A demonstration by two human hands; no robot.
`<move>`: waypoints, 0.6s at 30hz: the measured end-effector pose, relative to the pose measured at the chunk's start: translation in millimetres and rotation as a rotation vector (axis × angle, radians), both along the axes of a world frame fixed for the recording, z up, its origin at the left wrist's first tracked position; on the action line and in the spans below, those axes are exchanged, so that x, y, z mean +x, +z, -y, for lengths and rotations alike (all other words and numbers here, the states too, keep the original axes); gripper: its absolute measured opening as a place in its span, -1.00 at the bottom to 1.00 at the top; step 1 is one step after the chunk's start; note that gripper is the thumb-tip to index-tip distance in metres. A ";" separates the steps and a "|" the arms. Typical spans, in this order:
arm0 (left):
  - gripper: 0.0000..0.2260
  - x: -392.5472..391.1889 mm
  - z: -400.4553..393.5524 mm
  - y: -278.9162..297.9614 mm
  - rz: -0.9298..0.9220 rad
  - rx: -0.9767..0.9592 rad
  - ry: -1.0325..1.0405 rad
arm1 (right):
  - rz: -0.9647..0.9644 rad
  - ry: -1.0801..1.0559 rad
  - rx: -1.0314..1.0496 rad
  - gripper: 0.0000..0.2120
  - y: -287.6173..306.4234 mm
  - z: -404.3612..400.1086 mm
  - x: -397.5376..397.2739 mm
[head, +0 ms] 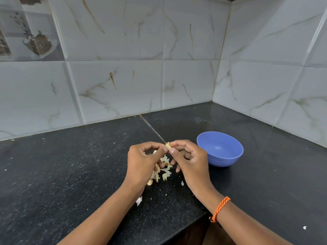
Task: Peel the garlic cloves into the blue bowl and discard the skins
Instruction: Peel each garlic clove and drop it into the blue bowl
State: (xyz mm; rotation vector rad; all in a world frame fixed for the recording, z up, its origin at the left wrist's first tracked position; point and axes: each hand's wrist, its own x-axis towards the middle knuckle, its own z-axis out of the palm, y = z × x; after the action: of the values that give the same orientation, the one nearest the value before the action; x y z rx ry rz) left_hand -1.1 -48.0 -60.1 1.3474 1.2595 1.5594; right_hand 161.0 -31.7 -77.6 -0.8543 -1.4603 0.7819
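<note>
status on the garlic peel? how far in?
Early. Done: nothing delivered, as the blue bowl looks empty, though loose skins already lie on the black counter. In hand: left hand and right hand pinch one garlic clove between fingertips. Left: finish it, drop it in the bowl, discard the skins.

Left hand (pixel 141 161) and right hand (pixel 191 160) pinch a garlic clove (pixel 168 145) beside the blue bowl (pixel 220 148).

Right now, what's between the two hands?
In the head view, a garlic clove sits pinched between the left hand and right hand. Lower down, between the palms, loose skins lie on the counter.
</note>
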 end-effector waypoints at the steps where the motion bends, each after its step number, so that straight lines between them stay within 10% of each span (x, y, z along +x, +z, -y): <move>1: -0.94 0.1 -0.2 -0.1 0.001 0.000 -0.001 | 0.014 -0.006 0.008 -0.88 -0.2 -0.4 0.1; 18: -0.91 -1.7 -2.1 -1.1 0.015 -0.006 -0.031 | -0.085 0.128 -0.065 -0.86 3.7 -1.1 1.4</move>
State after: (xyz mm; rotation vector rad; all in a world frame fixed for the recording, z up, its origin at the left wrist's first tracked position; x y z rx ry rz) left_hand -2.8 -45.9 -61.3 1.3432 1.2280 1.5404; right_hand 162.4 -30.6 -73.9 -0.7729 -1.4305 0.9550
